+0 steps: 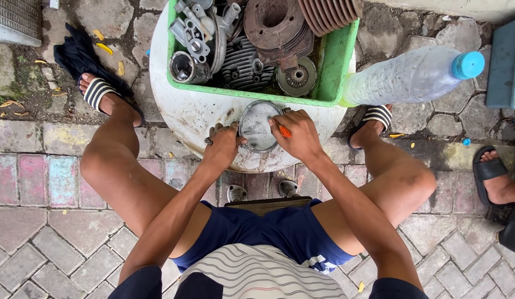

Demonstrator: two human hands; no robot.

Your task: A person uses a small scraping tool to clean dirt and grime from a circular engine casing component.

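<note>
Round metal part (pixel 257 126): rested on white drum (pixel 180 111), directly between both hands, open face up.
Left hand (pixel 223 145): closed on left rim.
Right hand (pixel 297 134): gripped orange tool (pixel 284 132) (tip at right rim), about equally near.

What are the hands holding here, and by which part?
Left hand grips the round metal part by its left rim; right hand pinches a small orange tool against its right edge.
</note>
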